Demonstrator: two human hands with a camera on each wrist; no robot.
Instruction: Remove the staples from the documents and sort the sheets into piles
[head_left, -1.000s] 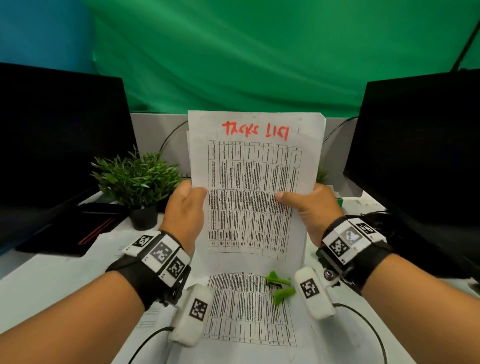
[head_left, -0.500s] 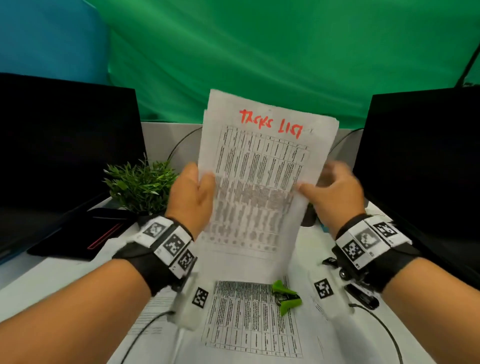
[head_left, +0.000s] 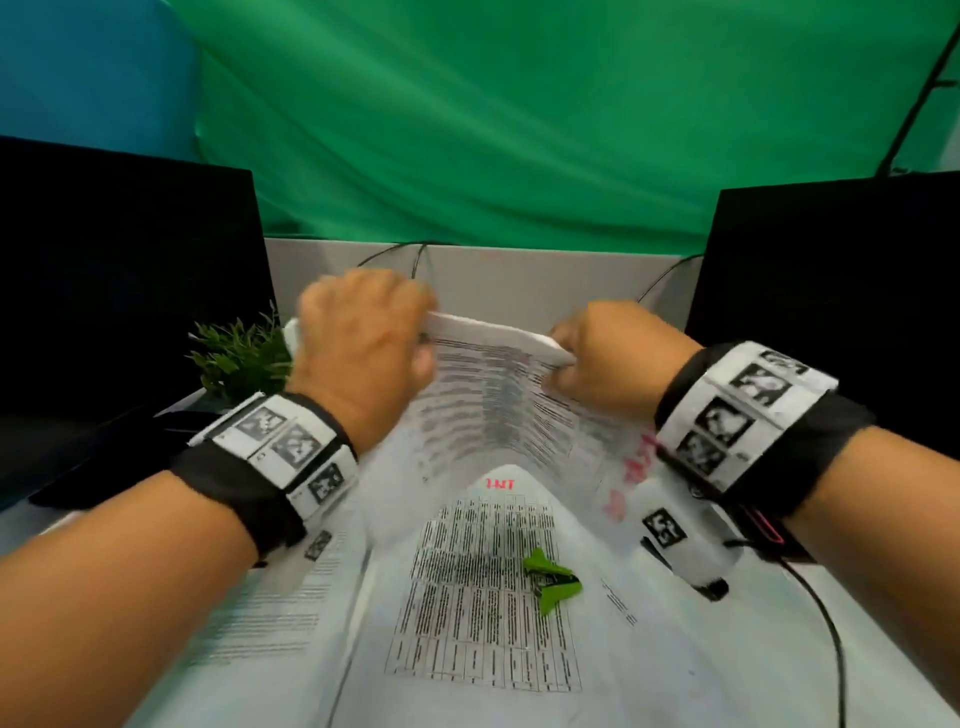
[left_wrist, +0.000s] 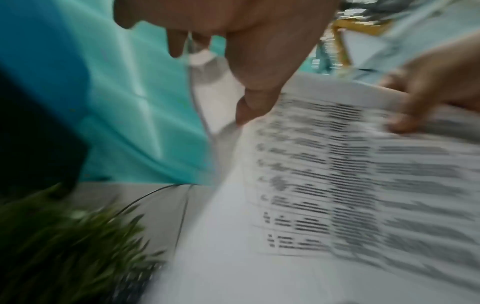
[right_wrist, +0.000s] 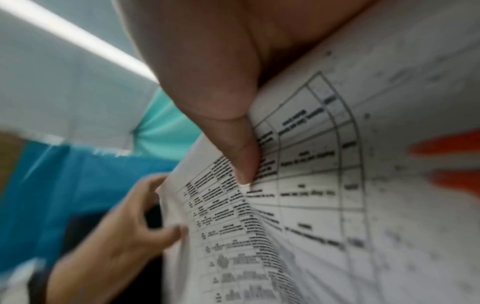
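A stapled document of printed tables with red handwriting hangs bent between both hands above the desk. My left hand grips its far left edge, thumb on the printed face. My right hand pinches the far right edge, thumb pressed on the table print. The document's near end droops toward me, its red writing by my right wrist. Below it a loose printed sheet lies flat, with a green staple remover on top. No staple is visible.
Dark monitors stand at left and right. A small potted plant sits behind my left wrist. Another printed sheet lies under my left forearm. A black cable runs along the desk at right. A green backdrop fills the back.
The document stood upright with its red heading at the top; both hands have moved up and forward and tipped it over, so its heading end now droops toward me.
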